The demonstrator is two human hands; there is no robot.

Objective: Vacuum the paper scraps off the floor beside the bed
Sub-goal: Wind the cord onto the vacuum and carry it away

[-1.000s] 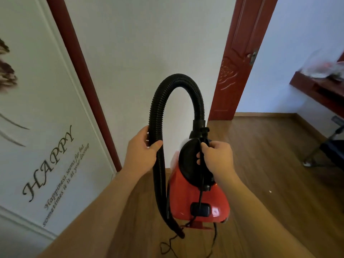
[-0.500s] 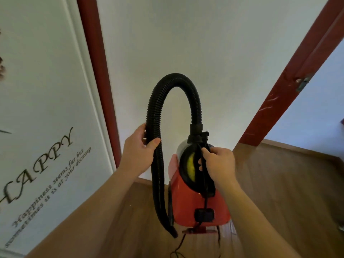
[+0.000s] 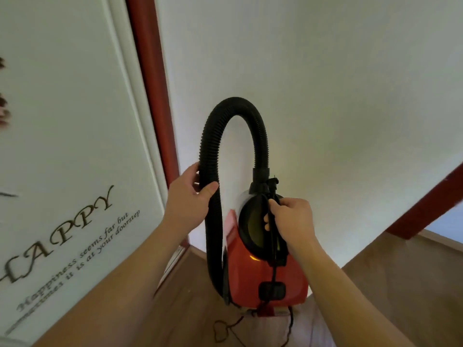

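I'm holding the red canister vacuum [image 3: 253, 281] up before a white wall [image 3: 325, 83]. My right grip [image 3: 294, 221] is curling round its black carry handle [image 3: 272, 237], and my left grip [image 3: 188, 196] is clasping the ribbed black hose [image 3: 235, 102] arching overhead.

A plain white wall [image 3: 325, 83] is seen from 12 to 2 o'clock. A dark red door frame [image 3: 150, 83] is set at 11 o'clock, bordered at 9 o'clock by a white panel [image 3: 62, 121] lettered "HAPPY". Brown wooden flooring [image 3: 400, 284] is laid at 4 o'clock, below a second red frame [image 3: 426, 204].
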